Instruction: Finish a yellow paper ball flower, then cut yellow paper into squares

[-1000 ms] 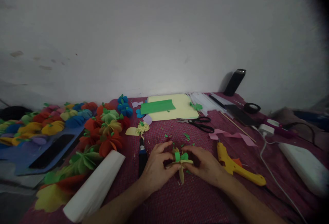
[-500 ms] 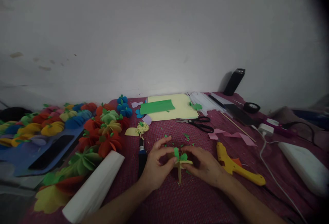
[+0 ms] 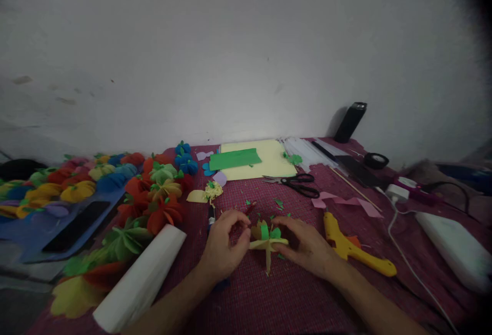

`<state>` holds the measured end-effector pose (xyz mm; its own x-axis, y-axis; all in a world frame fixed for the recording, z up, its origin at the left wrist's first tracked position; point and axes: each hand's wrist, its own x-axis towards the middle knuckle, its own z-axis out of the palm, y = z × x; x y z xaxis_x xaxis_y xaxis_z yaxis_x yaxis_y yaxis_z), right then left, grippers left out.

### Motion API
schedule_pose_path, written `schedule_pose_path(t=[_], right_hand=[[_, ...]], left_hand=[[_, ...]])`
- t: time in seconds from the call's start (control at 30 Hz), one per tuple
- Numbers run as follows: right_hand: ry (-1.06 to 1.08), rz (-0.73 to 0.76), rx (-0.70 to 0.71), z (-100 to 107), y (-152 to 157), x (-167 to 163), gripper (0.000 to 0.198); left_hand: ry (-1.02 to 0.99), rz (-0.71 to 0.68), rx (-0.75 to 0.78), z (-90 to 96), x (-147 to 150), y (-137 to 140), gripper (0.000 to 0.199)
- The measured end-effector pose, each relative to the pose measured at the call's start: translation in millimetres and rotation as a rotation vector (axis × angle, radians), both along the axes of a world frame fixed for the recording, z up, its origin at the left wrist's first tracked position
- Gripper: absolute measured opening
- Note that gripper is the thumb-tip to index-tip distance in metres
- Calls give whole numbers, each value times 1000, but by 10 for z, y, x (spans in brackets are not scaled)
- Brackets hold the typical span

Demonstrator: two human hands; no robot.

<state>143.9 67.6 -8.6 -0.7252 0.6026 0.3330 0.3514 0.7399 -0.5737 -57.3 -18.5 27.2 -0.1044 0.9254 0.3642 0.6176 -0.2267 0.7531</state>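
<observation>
A small pale yellow paper pumpkin (image 3: 268,254) with spread petals stands on the cloth between my hands. A curled green paper strip (image 3: 264,231) and a green leaf (image 3: 275,233) sit on its top. My right hand (image 3: 309,248) holds it from the right, thumb at a yellow petal and forefinger behind the leaf. Just left of it is my left hand (image 3: 225,245), fingers curved and a gap between thumb and forefinger. Its thumb is close to the left petal; whether they touch I cannot tell. A dark-handled tool (image 3: 211,213) is partly hidden behind my left hand.
Finished paper pumpkins (image 3: 165,214) crowd the left, near a white roll (image 3: 142,278) and a phone (image 3: 77,227). Scissors (image 3: 295,185), yellow sheets (image 3: 272,160) and a green strip (image 3: 234,159) lie ahead. A yellow glue gun (image 3: 357,253) and white cable (image 3: 403,260) are at right.
My left hand has come off the green strip and drawn left, uncovering the pumpkin's left petal. The right hand and the pumpkin stay in place.
</observation>
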Motion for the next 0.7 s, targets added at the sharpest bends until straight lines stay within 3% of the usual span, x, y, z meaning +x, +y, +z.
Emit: schedule_pose_path(t=[0.13,0.37,0.47,0.63,0.7], right_hand=[[12,-5,-69,5,-1,10,50],[57,101,-236,201,-38,70,48],[74,116,-218,256,-40,102,37],[117,-48,-123,224,-21,145,12],[108,-49,-91,195,-23,149,9]], left_hand=[[165,-111,-66,9,42,-20,6],[305,-142,-174,-53,68,-27,5],[326,-151,-216,-76,41,-9,6],[335,-146,-235,-110,3,20,13],[310,-132,-228,-121,3,26,11]])
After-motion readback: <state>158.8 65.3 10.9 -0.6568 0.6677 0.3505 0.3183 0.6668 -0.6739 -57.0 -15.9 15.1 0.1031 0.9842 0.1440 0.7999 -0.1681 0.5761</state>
